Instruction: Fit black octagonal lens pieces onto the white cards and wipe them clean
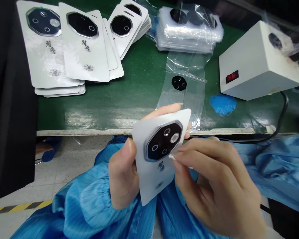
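Note:
A white phone back cover with a dark octagonal camera panel is held upright and tilted in front of me. Around its left edge and back, my left hand is closed, thumb on the near edge and fingertips showing past the top and right side. My right hand pinches a small white bit, too small to name, at the lower right rim of the camera panel. Behind the cover, a small black octagonal lens plate lies on a clear plastic bag.
Stacks of similar white covers lie at the back left of the green table. Wrapped parts sit at the back. A white box with a red switch and a blue putty-like blob are at the right.

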Action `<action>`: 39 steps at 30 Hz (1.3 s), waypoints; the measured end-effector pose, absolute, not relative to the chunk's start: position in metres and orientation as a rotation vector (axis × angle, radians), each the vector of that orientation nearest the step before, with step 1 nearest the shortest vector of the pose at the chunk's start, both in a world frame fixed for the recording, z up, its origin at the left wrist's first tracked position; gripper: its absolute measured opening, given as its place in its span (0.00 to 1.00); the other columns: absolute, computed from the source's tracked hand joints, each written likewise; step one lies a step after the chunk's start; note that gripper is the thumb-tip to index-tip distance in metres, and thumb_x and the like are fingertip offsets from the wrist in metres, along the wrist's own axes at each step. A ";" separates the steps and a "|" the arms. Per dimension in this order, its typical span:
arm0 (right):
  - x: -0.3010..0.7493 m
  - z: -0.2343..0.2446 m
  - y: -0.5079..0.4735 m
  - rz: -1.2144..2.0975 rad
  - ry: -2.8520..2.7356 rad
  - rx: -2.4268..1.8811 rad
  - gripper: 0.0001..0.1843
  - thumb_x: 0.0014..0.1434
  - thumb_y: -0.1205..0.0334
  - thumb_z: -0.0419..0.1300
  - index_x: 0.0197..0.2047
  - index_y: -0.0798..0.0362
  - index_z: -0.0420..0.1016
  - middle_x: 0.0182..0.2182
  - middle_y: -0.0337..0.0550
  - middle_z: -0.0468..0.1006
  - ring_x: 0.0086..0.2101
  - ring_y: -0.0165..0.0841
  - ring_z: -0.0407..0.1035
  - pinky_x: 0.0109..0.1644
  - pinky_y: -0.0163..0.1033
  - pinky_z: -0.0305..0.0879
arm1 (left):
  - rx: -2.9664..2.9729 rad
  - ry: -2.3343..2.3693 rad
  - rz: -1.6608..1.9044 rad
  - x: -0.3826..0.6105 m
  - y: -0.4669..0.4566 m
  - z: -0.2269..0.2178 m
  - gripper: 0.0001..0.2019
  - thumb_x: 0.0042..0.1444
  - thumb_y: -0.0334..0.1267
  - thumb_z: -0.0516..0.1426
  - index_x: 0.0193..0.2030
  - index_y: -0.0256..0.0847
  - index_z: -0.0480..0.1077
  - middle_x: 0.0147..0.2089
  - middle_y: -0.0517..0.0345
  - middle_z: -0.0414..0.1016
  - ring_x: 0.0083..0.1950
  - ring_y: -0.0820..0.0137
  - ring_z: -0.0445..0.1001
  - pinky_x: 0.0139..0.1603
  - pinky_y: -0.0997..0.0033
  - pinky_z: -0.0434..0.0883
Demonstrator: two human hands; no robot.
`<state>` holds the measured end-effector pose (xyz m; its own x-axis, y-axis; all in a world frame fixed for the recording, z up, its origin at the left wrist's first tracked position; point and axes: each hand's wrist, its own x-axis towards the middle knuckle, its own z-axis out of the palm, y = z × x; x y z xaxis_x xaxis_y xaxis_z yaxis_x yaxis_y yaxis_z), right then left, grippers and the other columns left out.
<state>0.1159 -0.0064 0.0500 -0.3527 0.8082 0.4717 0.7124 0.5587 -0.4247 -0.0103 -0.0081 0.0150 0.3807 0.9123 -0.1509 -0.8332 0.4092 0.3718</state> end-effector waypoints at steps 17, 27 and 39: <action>0.110 0.030 -0.014 0.182 -2.086 -1.335 0.06 0.56 0.68 0.60 0.37 0.52 0.66 0.33 0.37 0.72 0.35 0.28 0.65 0.39 0.38 0.66 | 0.606 0.537 1.241 -0.008 -0.010 0.011 0.22 0.59 0.52 0.48 0.57 0.50 0.65 0.51 0.59 0.72 0.53 0.55 0.69 0.59 0.55 0.64; 0.109 0.032 -0.009 0.187 -2.140 -1.309 0.03 0.57 0.69 0.58 0.34 0.53 0.66 0.31 0.39 0.73 0.35 0.30 0.68 0.38 0.40 0.66 | 0.714 0.607 1.289 -0.007 -0.011 0.012 0.20 0.60 0.48 0.48 0.57 0.48 0.65 0.54 0.60 0.70 0.55 0.56 0.68 0.60 0.57 0.63; 0.104 0.033 -0.006 0.132 -2.125 -1.355 0.09 0.55 0.72 0.56 0.25 0.53 0.64 0.28 0.40 0.73 0.27 0.28 0.67 0.28 0.37 0.62 | 0.786 0.586 1.298 -0.010 -0.008 0.008 0.24 0.53 0.44 0.49 0.57 0.50 0.67 0.44 0.54 0.65 0.35 0.60 0.70 0.39 0.54 0.71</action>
<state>0.1043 -0.0063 0.0334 -0.2922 0.8509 0.4365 0.7902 0.4720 -0.3910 -0.0097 -0.0077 0.0084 0.1907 0.9805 0.0477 -0.6129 0.0809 0.7860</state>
